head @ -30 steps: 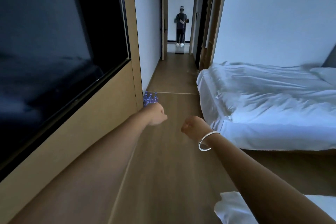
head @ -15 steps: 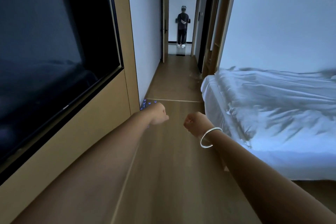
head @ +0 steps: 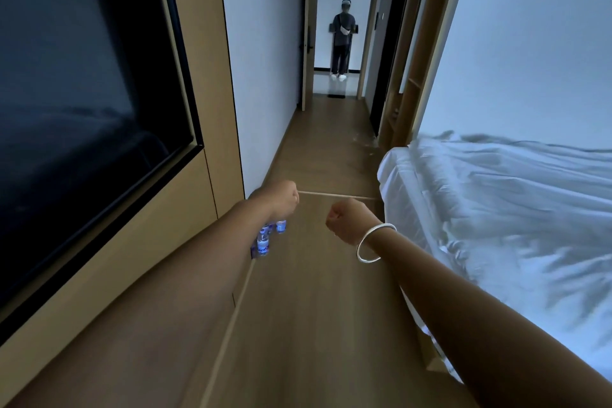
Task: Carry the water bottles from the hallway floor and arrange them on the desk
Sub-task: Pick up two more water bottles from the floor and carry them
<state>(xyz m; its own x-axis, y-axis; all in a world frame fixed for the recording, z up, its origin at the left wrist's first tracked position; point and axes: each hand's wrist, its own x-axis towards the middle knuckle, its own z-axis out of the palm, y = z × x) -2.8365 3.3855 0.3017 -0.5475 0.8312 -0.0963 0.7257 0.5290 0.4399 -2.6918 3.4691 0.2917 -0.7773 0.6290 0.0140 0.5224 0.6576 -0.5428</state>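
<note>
Head view: the small clear plastic water bottles with blue labels (head: 269, 237) stand upright in a cluster on the wood floor at lower centre-left, tight against the base of the tan wall panel. The left hand (head: 280, 198) sits in the frame just above them, fingers curled into an empty fist; the bottles peek out under its wrist. The right hand (head: 347, 219), also fisted and empty, silver bangle (head: 373, 243) on the wrist, is further right, so the left looks nearer. White rumpled bed (head: 496, 209) crowds the right side; a dark wall screen (head: 82, 93) fills upper left. Nothing blocks the reach down.
</note>
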